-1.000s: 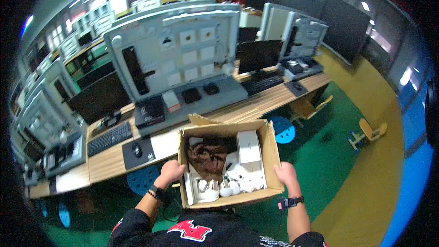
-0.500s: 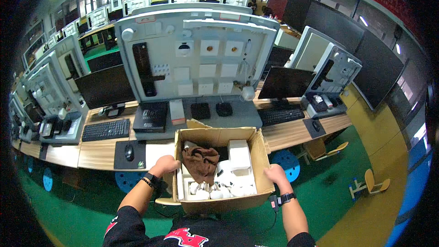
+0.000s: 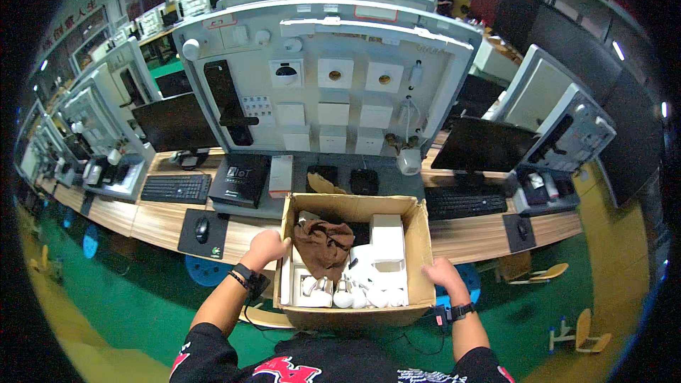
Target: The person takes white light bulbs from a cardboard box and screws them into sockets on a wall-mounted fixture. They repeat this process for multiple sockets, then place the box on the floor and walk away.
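An open cardboard box (image 3: pixel 358 320) is held level between my hands, at the front edge of the desk. My left hand (image 3: pixel 267 247) is closed on its left side, near the upper edge. On the opposite wall my right hand (image 3: pixel 444 274) grips the right side; some of its fingers are hidden. Inside the box a crumpled brown cloth (image 3: pixel 323 247) lies at the left. A small white box (image 3: pixel 387 236) stands at the right rear. Several rounded white pieces that look like light bulbs (image 3: pixel 343 295) fill the front.
Behind the box rises a grey display board (image 3: pixel 305 110) with mounted devices. On the desk are a black box (image 3: pixel 240 180), a white carton (image 3: pixel 281 174), keyboards (image 3: pixel 176 189), a mouse (image 3: pixel 201 229) and monitors (image 3: pixel 177 123). Blue stools (image 3: pixel 206 269) stand below the desk edge.
I have come closer to the display board, which looks larger. The box, still in both hands, has shifted slightly right in the view. Its contents look unchanged.
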Tool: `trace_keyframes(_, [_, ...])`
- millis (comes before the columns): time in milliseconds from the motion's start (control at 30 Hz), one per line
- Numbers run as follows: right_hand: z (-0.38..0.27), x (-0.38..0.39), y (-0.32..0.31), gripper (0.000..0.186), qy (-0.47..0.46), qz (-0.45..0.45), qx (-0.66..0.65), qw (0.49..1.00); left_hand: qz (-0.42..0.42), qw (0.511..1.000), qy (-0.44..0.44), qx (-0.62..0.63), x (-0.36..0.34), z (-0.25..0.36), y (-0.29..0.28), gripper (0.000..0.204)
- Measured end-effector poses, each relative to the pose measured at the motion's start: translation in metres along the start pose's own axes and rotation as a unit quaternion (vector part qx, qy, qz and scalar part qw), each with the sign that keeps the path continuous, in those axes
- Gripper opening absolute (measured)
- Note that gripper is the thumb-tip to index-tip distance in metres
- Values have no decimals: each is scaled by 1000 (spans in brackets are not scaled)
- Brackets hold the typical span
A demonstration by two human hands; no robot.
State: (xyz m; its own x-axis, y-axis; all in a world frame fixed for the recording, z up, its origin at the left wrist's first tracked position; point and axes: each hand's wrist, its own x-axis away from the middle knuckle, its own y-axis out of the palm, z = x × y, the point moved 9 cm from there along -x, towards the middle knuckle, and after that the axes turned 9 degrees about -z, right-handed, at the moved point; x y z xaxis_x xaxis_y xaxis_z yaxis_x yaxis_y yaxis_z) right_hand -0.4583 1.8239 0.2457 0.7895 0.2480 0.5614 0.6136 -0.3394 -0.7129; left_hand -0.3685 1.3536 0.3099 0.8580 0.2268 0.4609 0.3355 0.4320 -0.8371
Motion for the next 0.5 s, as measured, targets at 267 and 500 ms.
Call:
trace_keyframes(267, [3,22,-22,41,23,-21,-68,997,-95,930,351,-56,7,247,40,29])
trace_keyframes(500, [-13,6,-11,37,-15,-39,-80,996,-279,825,422,-254,1,269,264,65])
